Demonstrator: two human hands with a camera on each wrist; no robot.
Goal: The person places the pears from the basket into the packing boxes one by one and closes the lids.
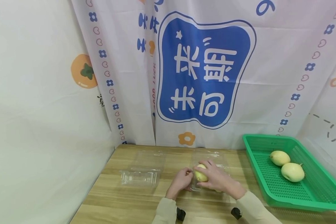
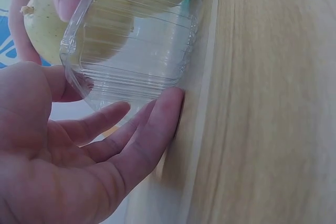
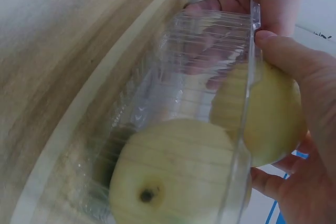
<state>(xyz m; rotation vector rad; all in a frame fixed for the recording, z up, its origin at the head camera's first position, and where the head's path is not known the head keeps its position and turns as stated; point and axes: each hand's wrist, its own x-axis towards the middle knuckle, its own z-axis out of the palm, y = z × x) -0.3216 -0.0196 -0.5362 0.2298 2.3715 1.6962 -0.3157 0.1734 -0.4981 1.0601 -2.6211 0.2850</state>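
My right hand [image 1: 217, 177] grips a pale yellow pear [image 1: 201, 175], fingers over its far side and thumb on its near side. The pear is partly inside the left end of a clear plastic clamshell box [image 2: 142, 72], below rim level on one side. Another pear [image 3: 173, 177] lies in the right end of that box, mostly hidden by my hand in the head view. At the box's left end, my left hand [image 1: 180, 180] holds the wall, with thumb by the rim and fingertips low near the table.
A second clear clamshell box [image 1: 140, 178] stands with its lid raised at the left of the wooden table [image 1: 114, 199]. On the right is a green plastic basket [image 1: 261, 183] with two pears [image 1: 292, 172] in it. A printed curtain [image 1: 134, 124] hangs behind the table.
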